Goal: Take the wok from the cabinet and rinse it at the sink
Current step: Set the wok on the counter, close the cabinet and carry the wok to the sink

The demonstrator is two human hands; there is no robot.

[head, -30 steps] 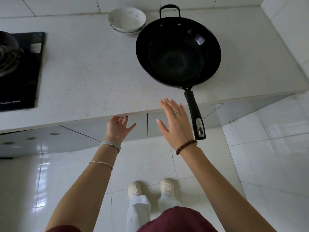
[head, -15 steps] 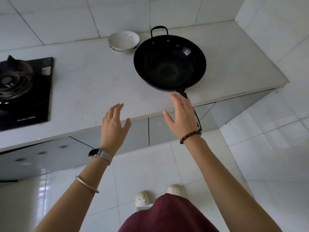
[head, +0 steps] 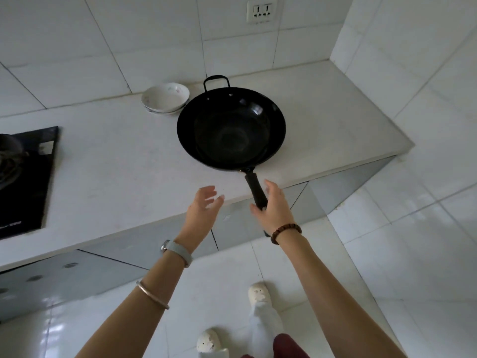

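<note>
A black wok (head: pixel 231 130) sits on the white countertop (head: pixel 116 177), its loop handle toward the wall. Its long black handle (head: pixel 255 189) sticks out past the counter's front edge. My right hand (head: pixel 274 211) is at that handle with the thumb on its left and the fingers spread on its right, not closed around it. It hides the handle's lower part. My left hand (head: pixel 203 205) hovers open just left of it, over the counter edge, holding nothing. No sink is in view.
White bowls (head: pixel 165 97), stacked, stand behind the wok near the tiled wall. A black gas hob (head: pixel 24 177) lies at the left. Grey cabinet doors (head: pixel 103 264) run below the counter. A wall socket (head: pixel 261 10) is above. The counter ends at the right.
Both hands rose and came closer together. My right hand moved onto the wok's handle and my left hand came up to the counter edge. The view tilted upward.
</note>
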